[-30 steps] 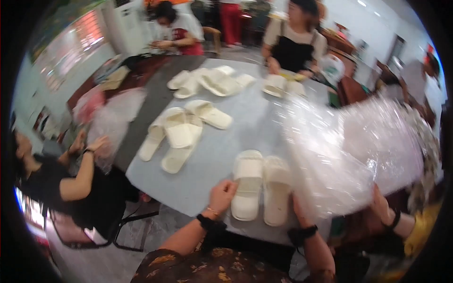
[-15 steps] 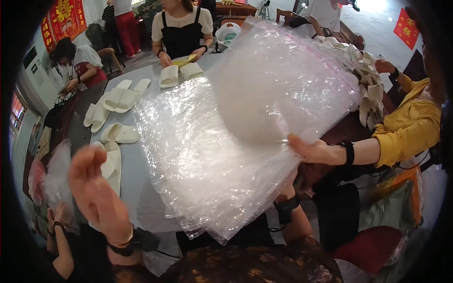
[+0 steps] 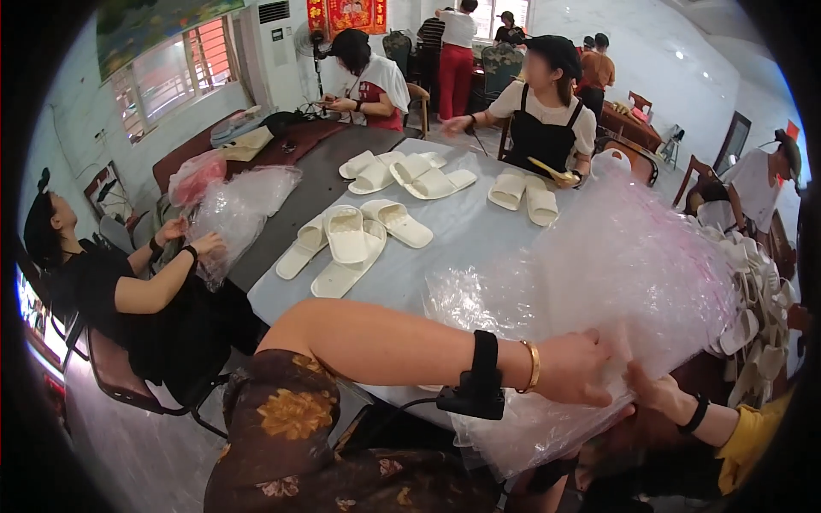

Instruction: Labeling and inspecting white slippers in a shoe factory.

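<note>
A: What has just changed?

B: The left hand (image 3: 569,366) was raised and apart half a second ago; now it reaches across to the plastic sheeting (image 3: 633,265) at the near right. So the sheeting now has the wearer's hand on it, just beside a co-worker's hand (image 3: 657,395) coming from a yellow sleeve (image 3: 757,440).

A: Is it gripping?

B: It is curled narrow against the plastic, but the fingertips are hidden, so I can't tell how firmly. The right hand is hidden too, under the sheeting, and I can't tell its state.

A: What is the plastic like?

B: Clear, thin and crinkled, shiny along its folds, with a pink tint at the far right edge. It spreads over the near right of the grey table (image 3: 466,231).

A: And the slippers?

B: Cream, flat-soled and open-toed, with broad straps. One group (image 3: 346,235) lies left of the plastic, another (image 3: 432,181) farther off, a pair (image 3: 508,190) at the far side, and a heap (image 3: 746,329) to the right.
</note>
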The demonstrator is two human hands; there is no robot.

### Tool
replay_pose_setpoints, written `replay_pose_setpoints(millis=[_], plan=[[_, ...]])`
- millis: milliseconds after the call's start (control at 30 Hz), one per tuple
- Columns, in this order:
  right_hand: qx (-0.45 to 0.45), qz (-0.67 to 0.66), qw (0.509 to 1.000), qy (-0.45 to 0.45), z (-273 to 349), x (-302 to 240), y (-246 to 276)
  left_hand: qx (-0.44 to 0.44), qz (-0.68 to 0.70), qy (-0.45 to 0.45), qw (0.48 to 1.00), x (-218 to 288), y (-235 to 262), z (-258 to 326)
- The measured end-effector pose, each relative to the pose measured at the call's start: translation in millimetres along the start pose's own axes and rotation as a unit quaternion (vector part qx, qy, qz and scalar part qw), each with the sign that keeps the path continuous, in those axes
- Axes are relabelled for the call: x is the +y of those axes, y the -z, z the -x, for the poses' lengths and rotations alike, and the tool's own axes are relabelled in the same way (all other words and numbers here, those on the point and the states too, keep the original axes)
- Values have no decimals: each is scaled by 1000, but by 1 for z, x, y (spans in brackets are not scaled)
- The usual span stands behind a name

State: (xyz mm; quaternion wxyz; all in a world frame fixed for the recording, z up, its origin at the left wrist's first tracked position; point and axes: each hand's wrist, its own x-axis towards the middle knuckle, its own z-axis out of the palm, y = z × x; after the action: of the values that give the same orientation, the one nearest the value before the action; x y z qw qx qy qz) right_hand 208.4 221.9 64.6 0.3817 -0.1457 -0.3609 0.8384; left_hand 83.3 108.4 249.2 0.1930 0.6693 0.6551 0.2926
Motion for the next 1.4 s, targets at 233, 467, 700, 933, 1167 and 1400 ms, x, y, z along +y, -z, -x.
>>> replay_pose_setpoints(millis=[233,467,700,933,1167,1400], plan=[[-47,-16,998,-23,6,11,-14,37,-20,-51,998,-24,-11,6],[-118,-23,992,-36,11,22,-53,-77,234,115,962,-54,17,16],[-240,442,842,193,12,47,-119,-36,106,236,965,-55,58,58],[-214,572,729,309,39,76,-162,62,66,305,948,-70,51,87],[-305,513,763,248,35,66,-172,220,69,292,928,-107,59,119],[-225,479,785,324,19,59,-146,332,-69,243,909,-135,162,186]])
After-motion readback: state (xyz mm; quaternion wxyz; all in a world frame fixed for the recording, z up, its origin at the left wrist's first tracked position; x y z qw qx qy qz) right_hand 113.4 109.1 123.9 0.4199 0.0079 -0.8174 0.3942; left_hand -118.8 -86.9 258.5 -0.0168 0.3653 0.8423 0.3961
